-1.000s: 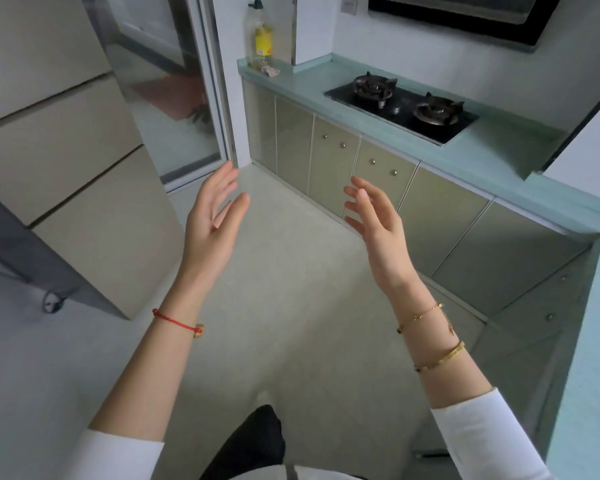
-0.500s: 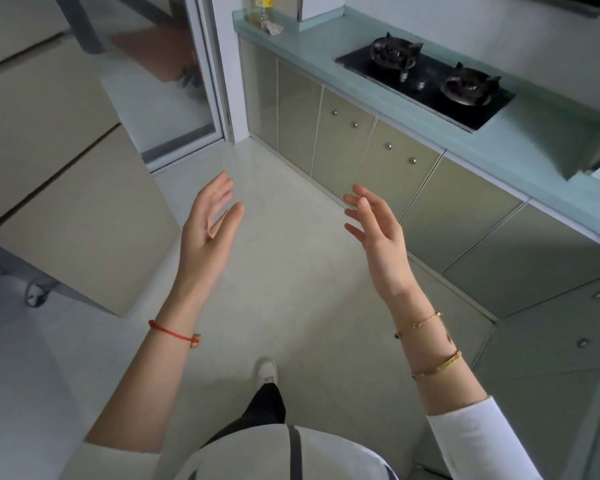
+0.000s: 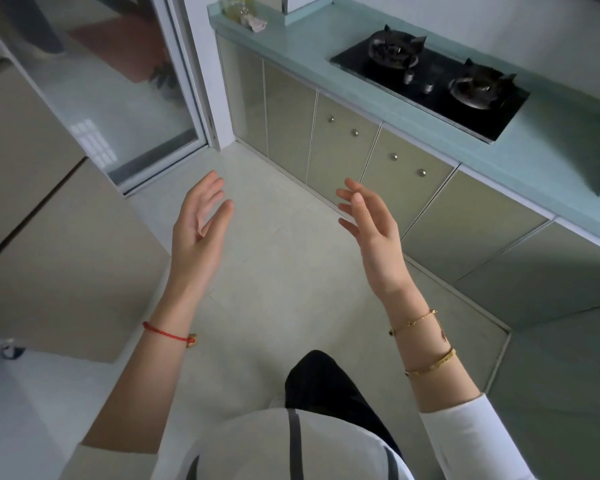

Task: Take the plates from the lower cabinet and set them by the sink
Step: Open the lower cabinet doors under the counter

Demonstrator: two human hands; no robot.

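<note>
My left hand [image 3: 200, 225] and my right hand [image 3: 369, 225] are raised over the kitchen floor, palms facing each other, fingers spread, holding nothing. A row of lower cabinet doors [image 3: 340, 150] with small round knobs runs under the pale green counter [image 3: 312, 46] on the right; every door in view is closed. My right hand hovers in front of these doors without touching them. No plates and no sink are in view.
A black two-burner gas hob [image 3: 433, 81] sits in the counter. A bottle [image 3: 238, 5] and a crumpled wrapper [image 3: 255, 24] stand at the counter's far end. A glass sliding door [image 3: 118, 91] is ahead, a beige refrigerator [image 3: 49, 254] on the left.
The view has tilted further down and moved closer to the cabinets. Both hands stay raised and open, shifted slightly lower in the view.
</note>
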